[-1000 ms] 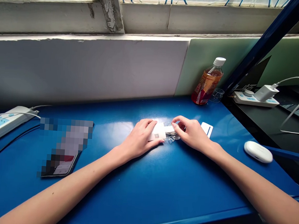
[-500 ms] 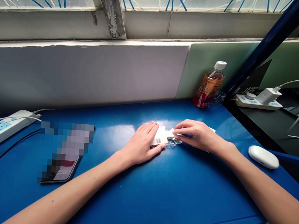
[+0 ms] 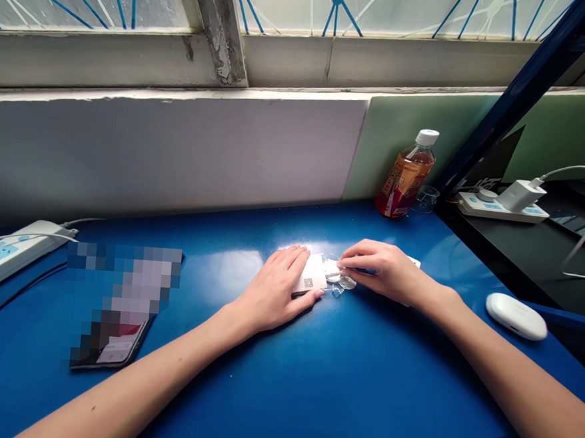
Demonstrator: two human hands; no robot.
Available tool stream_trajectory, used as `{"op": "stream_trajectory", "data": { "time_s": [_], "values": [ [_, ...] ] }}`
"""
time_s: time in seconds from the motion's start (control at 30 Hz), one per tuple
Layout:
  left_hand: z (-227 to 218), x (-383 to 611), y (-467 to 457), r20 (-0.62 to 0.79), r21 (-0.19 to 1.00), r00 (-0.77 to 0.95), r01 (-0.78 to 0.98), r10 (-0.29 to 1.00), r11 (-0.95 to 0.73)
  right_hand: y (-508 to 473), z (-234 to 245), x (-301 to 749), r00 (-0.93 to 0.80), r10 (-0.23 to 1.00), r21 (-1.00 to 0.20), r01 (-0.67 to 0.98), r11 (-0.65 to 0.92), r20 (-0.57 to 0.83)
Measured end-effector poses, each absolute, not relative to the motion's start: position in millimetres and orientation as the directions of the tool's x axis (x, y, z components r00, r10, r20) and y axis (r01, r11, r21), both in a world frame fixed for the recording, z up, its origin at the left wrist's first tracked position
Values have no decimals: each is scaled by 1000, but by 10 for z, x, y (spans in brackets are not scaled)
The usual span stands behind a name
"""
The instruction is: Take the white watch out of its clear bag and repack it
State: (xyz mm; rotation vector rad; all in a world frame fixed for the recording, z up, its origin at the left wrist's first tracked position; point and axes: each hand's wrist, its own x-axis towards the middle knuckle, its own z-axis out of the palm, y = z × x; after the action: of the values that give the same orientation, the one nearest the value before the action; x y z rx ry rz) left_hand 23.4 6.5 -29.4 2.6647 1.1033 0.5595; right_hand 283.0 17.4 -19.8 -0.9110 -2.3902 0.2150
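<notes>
A small white box (image 3: 311, 274) with a printed square code lies flat on the blue table. Its left part is covered by my left hand (image 3: 278, 286), whose fingers rest over it while the thumb presses along its near edge. At the box's right end is a small white piece (image 3: 332, 270) in clear plastic, pinched between the thumb and fingertips of my right hand (image 3: 376, 270); its kind is not clear. A thin bead-like chain (image 3: 337, 290) lies just below it. Part of another white item (image 3: 414, 262) shows behind my right hand.
A drink bottle (image 3: 406, 177) stands by the wall, beside a clear plastic ring (image 3: 426, 200). A white earbud case (image 3: 516, 316) is at the right, a phone (image 3: 126, 347) at the left. Power strips with cables (image 3: 12, 253) lie at both sides.
My right fingers have shifted slightly at the small white piece, and more of its rounded shape shows. My left hand stays on the box. The view has tilted up a little.
</notes>
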Motion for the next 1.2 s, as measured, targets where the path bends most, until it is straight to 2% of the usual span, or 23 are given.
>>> {"op": "stream_trajectory", "data": {
  "time_s": [0.3, 0.5, 0.73, 0.97, 1.2],
  "values": [
    [-303, 233, 64, 266, 284, 660, 643, 702, -712, 142, -328, 2726, -604, 621, -331, 529, 781, 500],
    [-314, 225, 65, 276, 280, 662, 638, 697, -717, 143, -187, 2800, -623, 655, -285, 595, 751, 428],
    [-302, 227, 60, 273, 263, 665, 643, 695, -719, 80, -168, 2731, -615, 689, -341, 599, 724, 383],
    [-311, 223, 64, 273, 290, 659, 639, 701, -713, 2, -171, 2662, -573, 726, -489, 541, 684, 382],
    [-289, 225, 59, 238, 272, 663, 657, 710, -704, -54, -233, 2612, -545, 797, -728, 431, 533, 260]
  ]
}}
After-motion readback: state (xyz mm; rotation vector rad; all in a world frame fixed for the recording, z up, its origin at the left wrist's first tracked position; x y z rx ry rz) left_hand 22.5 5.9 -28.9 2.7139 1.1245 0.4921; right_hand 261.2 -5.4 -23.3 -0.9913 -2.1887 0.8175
